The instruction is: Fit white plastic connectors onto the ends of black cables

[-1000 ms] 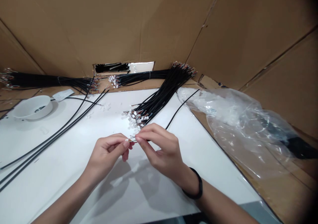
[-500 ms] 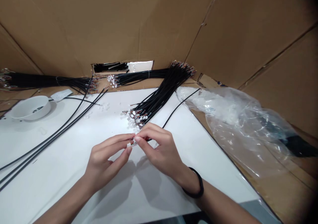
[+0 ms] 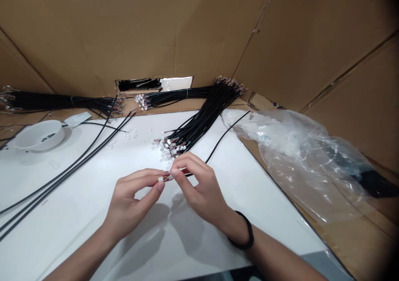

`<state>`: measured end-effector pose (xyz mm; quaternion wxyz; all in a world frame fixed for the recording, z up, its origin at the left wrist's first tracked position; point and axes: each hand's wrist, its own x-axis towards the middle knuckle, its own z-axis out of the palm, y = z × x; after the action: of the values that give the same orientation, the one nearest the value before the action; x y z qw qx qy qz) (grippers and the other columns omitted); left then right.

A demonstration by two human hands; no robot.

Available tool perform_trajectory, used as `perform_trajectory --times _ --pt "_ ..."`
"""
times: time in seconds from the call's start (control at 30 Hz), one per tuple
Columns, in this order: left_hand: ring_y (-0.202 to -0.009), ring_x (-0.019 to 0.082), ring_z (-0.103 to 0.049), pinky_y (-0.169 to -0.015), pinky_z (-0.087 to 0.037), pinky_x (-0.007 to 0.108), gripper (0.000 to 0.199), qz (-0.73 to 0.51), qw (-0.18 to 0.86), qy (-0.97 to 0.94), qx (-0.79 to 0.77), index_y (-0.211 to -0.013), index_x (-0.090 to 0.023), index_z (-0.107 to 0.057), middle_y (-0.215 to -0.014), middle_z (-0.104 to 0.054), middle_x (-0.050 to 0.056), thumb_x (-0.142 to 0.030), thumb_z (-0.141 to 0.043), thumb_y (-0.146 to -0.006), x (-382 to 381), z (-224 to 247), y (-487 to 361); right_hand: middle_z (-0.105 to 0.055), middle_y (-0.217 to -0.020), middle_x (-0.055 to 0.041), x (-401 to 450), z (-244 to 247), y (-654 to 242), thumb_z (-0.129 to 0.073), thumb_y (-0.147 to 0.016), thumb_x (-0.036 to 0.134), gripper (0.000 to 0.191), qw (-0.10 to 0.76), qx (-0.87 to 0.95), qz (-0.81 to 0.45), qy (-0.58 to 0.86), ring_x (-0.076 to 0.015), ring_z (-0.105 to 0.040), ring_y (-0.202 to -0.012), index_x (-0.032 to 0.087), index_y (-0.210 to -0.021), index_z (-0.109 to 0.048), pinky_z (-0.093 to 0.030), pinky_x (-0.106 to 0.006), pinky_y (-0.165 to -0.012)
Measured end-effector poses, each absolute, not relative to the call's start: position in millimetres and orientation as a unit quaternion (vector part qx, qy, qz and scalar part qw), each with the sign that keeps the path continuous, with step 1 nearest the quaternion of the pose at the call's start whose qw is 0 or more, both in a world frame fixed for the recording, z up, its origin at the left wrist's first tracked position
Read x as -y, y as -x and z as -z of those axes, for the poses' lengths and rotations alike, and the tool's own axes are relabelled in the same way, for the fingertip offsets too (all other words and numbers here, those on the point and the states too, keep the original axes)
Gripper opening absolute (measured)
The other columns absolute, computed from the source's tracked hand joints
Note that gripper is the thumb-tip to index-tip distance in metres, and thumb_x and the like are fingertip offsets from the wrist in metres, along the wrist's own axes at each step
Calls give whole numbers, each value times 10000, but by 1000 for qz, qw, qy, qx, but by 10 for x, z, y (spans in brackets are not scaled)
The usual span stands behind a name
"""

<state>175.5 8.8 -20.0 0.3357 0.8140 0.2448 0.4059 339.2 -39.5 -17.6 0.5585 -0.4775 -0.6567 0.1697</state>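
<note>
Between thumb and fingers, my left hand (image 3: 135,195) pinches a small white connector (image 3: 161,179) at the end of a black cable. Thin coloured wires (image 3: 168,178) run from the connector toward my right hand (image 3: 198,185), whose thumb and forefinger are closed on them near the sheath's end. Behind the right hand the black cable (image 3: 222,137) curves away to the upper right. Just beyond my fingers lies a thick bundle of black cables (image 3: 204,112), with white connectors (image 3: 173,147) at its near end. The exact fingertip contact on the wires is partly hidden.
Loose black cables (image 3: 67,175) cross the white table (image 3: 87,214) at left, near a white bowl (image 3: 40,135) and a paper tag (image 3: 77,119). More bundles (image 3: 46,101) lie along the cardboard wall (image 3: 140,31). A clear plastic bag (image 3: 296,148) spreads over the right side.
My left hand has shifted slightly down and left with the connector, and its fingertips have parted from the right hand's. More of the coloured wires now shows between the hands.
</note>
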Motion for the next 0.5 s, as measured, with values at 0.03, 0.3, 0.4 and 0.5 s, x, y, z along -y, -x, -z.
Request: perform_trajectory --times 0.03,0.3,0.4,0.5 --pt "-897 120 -632 -797 -509 212 168 -402 332 -817 -247 -908 -178 -680 -953 -681 27 -74 -589 -813 -87 199 -1755 -547 -807 -38 393 171 -3391 -503 -884 144 102 555 651 -191 481 -115 -518 -784 134 -798 -556 -431 -270 -711" --pt "-899 143 -581 -764 -481 249 174 -405 268 -849 -210 -887 -134 -628 -981 -590 82 -5 -571 -786 -71 179 -1751 -532 -756 -35 403 205 -3378 -492 -891 173 157 541 644 -212 498 -121 -493 -730 129 -751 -550 -395 -279 -670" --pt "-864 135 -583 -734 -476 240 181 -405 263 -850 -209 -890 -139 -619 -948 -593 73 -1 -572 -784 -75 191 -1750 -522 -750 -35 406 227 -3381 -492 -885 164 147 537 657 -184 496 -125 -479 -719 136 -749 -538 -387 -283 -663" --pt "-859 130 -584 -734 -476 235 182 -404 261 -851 -211 -894 -142 -619 -936 -600 66 -4 -579 -782 -79 201 -1747 -523 -753 -38 408 236 -3387 -493 -881 152 127 536 666 -165 493 -129 -476 -724 142 -763 -539 -392 -285 -667"
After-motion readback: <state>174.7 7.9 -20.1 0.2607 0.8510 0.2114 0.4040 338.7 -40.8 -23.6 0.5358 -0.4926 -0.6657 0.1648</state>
